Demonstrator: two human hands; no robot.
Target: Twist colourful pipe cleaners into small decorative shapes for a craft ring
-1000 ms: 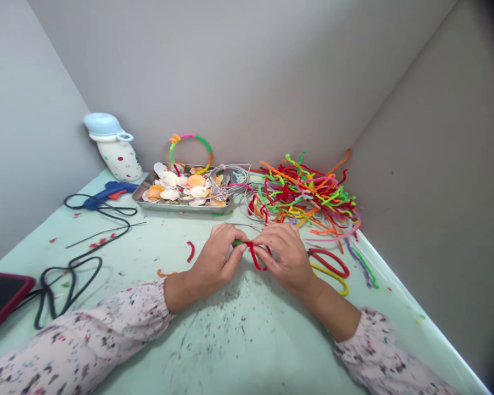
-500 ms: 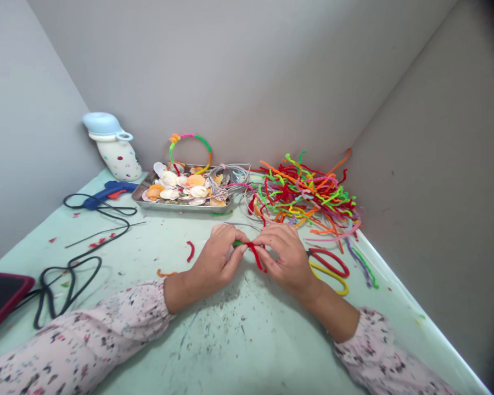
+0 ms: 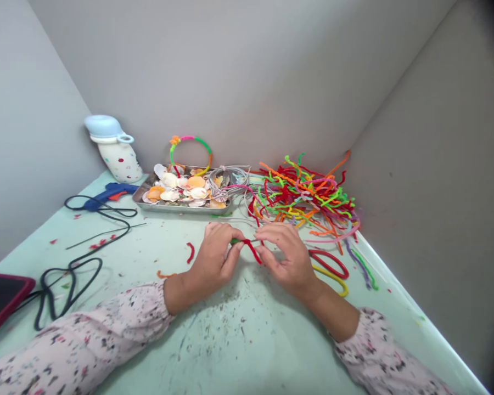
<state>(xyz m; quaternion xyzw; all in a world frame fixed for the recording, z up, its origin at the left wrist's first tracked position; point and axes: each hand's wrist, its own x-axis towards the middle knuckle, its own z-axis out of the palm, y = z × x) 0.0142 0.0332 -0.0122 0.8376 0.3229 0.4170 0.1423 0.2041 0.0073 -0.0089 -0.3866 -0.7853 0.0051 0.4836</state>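
My left hand (image 3: 219, 249) pinches a thin wire wrapped in green and red pipe cleaner between thumb and forefinger. A loose red pipe cleaner tail (image 3: 252, 250) slants down from the wrap toward my right hand (image 3: 283, 255). That hand's thumb and fingers are apart, with the thumb tip close to the red tail; whether they touch is unclear. Bare grey wire (image 3: 253, 240) runs from the wrap toward the right fingers. Scissors with red and yellow handles (image 3: 332, 269) lie beside my right hand, partly hidden by it.
Behind the hands stand a metal tray (image 3: 181, 209) of seashells, a colourful ring (image 3: 195, 138), a wire coil (image 3: 230, 181) and a pipe cleaner heap (image 3: 308, 192). At left are a bottle (image 3: 117, 156), a blue glue gun (image 3: 107, 193), a black cord (image 3: 80, 263) and a red-edged device (image 3: 4, 302).
My right thumb and fingers have parted from their pinch near the wrap. The red tail now slants more, and my left hand has shifted slightly left.
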